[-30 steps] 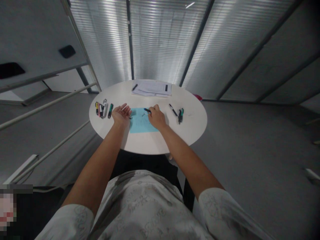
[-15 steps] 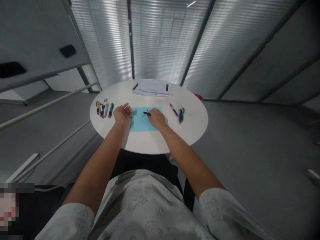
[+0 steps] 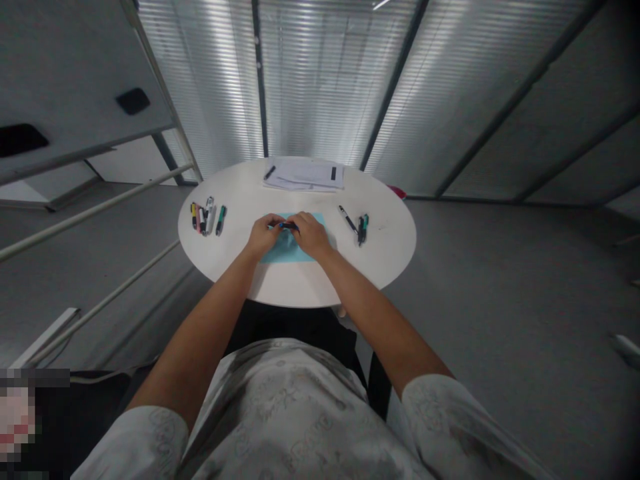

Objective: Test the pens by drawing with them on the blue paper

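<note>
Over the light-blue sheet point(image 3: 280, 255) my two hands meet around a dark pen point(image 3: 287, 226) with a blue part, held roughly level. My right hand point(image 3: 312, 235) is closed on the pen's right part. At its left end the fingers of my left hand point(image 3: 263, 235) are pinched together; whether they hold a separate small part there is too small to make out. Both hands hide parts of the pen and the sheet's upper half.
On the white oval table point(image 3: 290, 287), several markers point(image 3: 203, 217) and a green-and-black marker point(image 3: 221, 221) lie at left. At right are a long pen point(image 3: 348, 219) and dark green-black markers point(image 3: 363, 230). Papers point(image 3: 305, 175) are stacked at the back. White rails point(image 3: 95, 212) stand left.
My left hand, open with palm up beside the sheet before, has moved right and closed at the pen's left end. My right hand stays near its place, still holding the pen.
</note>
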The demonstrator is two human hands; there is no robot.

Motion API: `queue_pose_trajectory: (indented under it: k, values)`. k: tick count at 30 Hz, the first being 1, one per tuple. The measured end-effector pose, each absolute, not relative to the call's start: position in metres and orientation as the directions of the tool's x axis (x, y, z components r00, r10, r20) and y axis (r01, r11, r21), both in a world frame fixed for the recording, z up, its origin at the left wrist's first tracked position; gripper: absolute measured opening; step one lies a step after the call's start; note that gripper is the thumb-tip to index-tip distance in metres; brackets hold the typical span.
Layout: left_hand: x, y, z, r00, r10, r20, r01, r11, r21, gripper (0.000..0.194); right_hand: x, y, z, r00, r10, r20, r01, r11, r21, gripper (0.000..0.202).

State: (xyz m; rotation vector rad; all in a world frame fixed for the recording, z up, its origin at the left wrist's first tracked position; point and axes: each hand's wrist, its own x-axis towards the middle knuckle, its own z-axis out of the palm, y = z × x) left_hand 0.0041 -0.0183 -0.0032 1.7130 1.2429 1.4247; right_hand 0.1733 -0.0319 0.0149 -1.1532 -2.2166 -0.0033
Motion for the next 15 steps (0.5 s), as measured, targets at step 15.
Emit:
queue_pose_trajectory:
  k: [15]
  values:
    - [0.003,-0.019,0.003,-0.090,0.931,0.355,0.174,-0.336,0.926,0.012,0.176,-0.037,0.016,-0.329,0.804,0.495,0.818,0.505,-0.276,0.042]
